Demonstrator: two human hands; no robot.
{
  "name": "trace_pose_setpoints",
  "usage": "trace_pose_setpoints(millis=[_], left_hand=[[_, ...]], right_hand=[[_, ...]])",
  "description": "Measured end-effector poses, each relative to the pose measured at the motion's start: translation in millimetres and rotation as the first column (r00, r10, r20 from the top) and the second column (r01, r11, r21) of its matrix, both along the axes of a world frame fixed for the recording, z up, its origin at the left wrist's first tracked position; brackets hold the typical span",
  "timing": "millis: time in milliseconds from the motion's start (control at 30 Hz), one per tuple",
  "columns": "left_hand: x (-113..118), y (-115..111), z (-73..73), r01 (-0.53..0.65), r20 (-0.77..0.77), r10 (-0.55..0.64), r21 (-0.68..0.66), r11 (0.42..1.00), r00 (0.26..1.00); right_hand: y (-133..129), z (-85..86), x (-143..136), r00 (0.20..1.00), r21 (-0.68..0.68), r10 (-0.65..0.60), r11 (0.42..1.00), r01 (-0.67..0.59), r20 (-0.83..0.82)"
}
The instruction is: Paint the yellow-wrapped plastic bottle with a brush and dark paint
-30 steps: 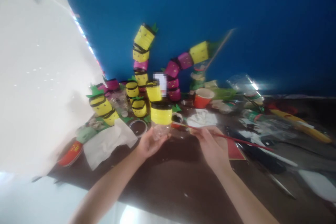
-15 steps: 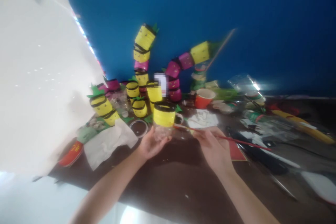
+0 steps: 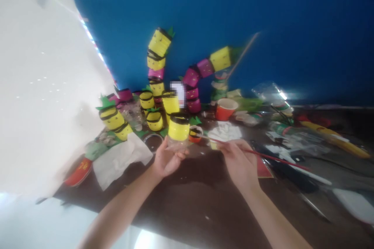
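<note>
Beyond both hands rises a deep blue wall (image 3: 263,0), darker toward the right. Well out past the left hand (image 3: 168,160) stands a whitish wall (image 3: 43,132) flecked with small light spots, a bright strip (image 3: 92,40) edging it. Beneath the hands spreads a dark brown table (image 3: 187,206); nearer the body, a pale floor (image 3: 70,227) catches white glare (image 3: 144,239).
</note>
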State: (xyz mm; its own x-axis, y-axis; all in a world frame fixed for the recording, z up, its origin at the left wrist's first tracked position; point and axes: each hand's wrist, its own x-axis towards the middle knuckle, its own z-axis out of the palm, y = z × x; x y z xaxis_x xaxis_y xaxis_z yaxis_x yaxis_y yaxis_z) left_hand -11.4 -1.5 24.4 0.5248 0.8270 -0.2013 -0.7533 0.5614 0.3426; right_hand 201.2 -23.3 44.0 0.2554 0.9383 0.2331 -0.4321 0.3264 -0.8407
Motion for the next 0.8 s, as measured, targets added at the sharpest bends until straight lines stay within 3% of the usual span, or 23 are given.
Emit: trace_pose_setpoints(millis=[200,500,800], left_hand=[[-0.9,0.5,-5.8,0.026,-0.027,-0.026,-0.003,1.000,0.999],[-0.3,-0.4,0.3,0.004,0.029,-0.003,-0.027,1.000,1.000],[-0.3,1.7,0.7,-0.014,-0.007,0.013,-0.092,0.996,1.000]], right_hand=[[-7.5,2.2,-6.1,0.995,-0.040,0.101,0.994,-0.099,0.029],[0.8,0.3,-2.7,1.000,-0.026,-0.014,1.000,0.013,-0.011],[-6.6,0.8,-1.8,0.993,-0.045,0.116,0.992,-0.115,0.031]])
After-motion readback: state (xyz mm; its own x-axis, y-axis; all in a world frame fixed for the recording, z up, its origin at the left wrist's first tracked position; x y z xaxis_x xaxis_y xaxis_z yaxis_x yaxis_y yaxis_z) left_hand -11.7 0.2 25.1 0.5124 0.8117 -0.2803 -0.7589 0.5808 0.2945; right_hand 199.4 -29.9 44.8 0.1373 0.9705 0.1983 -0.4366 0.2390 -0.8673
